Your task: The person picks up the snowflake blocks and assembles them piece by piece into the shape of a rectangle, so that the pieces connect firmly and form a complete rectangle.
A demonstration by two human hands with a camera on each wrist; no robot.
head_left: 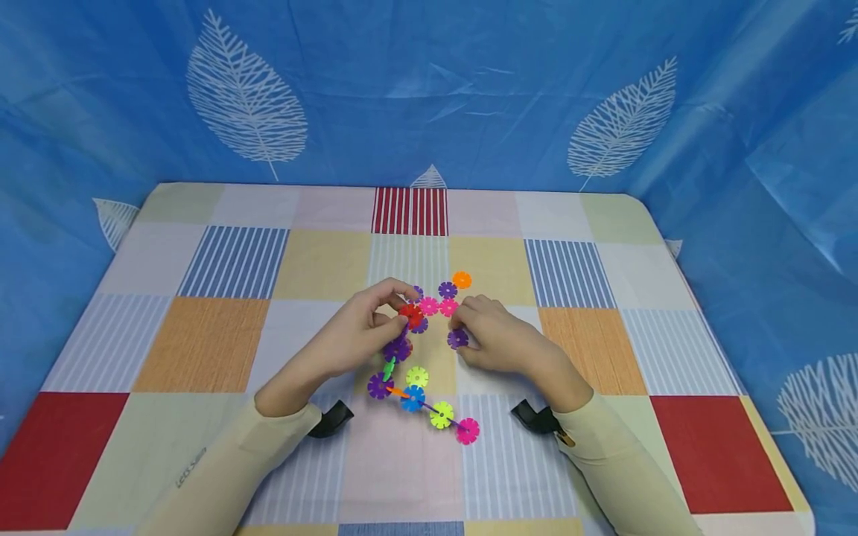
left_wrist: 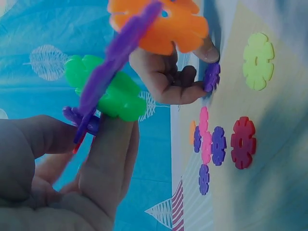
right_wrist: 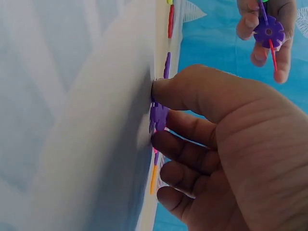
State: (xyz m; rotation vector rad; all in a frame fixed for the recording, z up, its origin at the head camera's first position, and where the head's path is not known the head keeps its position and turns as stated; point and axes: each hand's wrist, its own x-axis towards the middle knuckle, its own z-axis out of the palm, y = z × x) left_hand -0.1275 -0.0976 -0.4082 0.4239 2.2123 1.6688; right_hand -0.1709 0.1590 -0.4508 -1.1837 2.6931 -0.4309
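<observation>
My left hand (head_left: 362,327) pinches one end of a chain of interlocking flower-shaped plastic discs, near a red disc (head_left: 412,316) and a purple disc (head_left: 397,348). From there the chain runs toward the front through green, purple, orange, blue (head_left: 412,398) and yellow-green discs to a pink one (head_left: 468,431). In the left wrist view, a green disc (left_wrist: 120,96) and an orange disc (left_wrist: 178,29) of the chain hang close to the camera. Right of the chain, my right hand (head_left: 499,335) pinches a single purple disc (right_wrist: 158,117) by its edge, low at the tabletop.
Loose discs lie between and beyond the hands: pink (head_left: 428,306), purple (head_left: 447,290) and orange (head_left: 462,280). A loose yellow-green disc (head_left: 417,377) lies inside the chain's bend. A checked cloth (head_left: 221,424) covers the table; a blue leaf-print curtain (head_left: 429,89) hangs behind.
</observation>
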